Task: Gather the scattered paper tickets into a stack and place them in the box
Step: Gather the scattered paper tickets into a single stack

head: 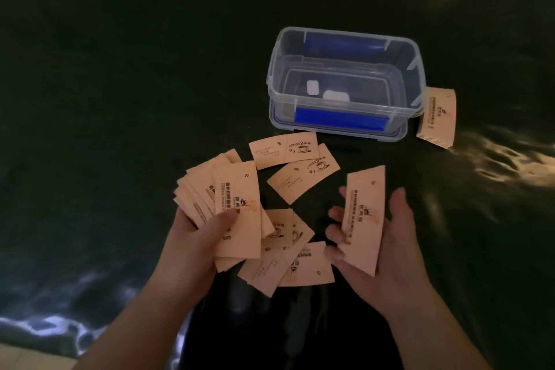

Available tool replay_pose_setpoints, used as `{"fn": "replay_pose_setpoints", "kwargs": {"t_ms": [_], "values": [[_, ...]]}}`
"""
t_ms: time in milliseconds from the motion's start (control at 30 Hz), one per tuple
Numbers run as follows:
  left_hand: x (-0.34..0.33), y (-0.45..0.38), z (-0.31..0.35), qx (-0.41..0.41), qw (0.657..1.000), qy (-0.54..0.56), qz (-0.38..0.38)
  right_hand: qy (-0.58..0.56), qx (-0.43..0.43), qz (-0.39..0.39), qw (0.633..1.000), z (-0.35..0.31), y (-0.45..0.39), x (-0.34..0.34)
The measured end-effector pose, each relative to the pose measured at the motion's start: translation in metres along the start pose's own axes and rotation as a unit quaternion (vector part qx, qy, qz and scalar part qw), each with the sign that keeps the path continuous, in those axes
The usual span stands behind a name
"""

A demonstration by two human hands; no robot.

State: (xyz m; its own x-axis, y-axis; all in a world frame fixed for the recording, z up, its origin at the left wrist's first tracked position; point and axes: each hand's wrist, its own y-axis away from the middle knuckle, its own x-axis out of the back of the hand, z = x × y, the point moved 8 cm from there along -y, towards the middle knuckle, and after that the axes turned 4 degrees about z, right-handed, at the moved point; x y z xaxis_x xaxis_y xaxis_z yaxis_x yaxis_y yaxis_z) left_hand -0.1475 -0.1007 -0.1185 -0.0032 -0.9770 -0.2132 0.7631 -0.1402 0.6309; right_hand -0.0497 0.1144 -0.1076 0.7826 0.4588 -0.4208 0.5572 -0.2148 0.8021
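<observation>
Head view, left grip: we've got a fanned stack of tickets clamped under the thumb.
Right grip: fingers curled round a single ticket, held upright.
Between the grips: loose tickets lie overlapping on the dark tabletop.
Beyond the grips: two more tickets, then the clear box, lid off.
Right of the box: one stray ticket.

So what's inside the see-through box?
Inside the clear plastic box with blue clips only two small white rounded patches show on the bottom, perhaps stickers. No paper tickets are in it yet. Nothing hides the inside.
</observation>
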Motion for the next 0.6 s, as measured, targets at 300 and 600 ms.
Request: {"fn": "replay_pose_setpoints", "kwargs": {"t_ms": [300, 600], "values": [[-0.012, 0.007, -0.005, 0.017, 0.999, 0.002, -0.043, 0.326, 0.077, 0.010, 0.942, 0.003, 0.002, -0.025], [0.022, 0.008, 0.003, -0.004, 1.000, -0.011, -0.005, 0.657, 0.281, -0.029, 0.699, 0.013, -0.027, -0.099]]}}
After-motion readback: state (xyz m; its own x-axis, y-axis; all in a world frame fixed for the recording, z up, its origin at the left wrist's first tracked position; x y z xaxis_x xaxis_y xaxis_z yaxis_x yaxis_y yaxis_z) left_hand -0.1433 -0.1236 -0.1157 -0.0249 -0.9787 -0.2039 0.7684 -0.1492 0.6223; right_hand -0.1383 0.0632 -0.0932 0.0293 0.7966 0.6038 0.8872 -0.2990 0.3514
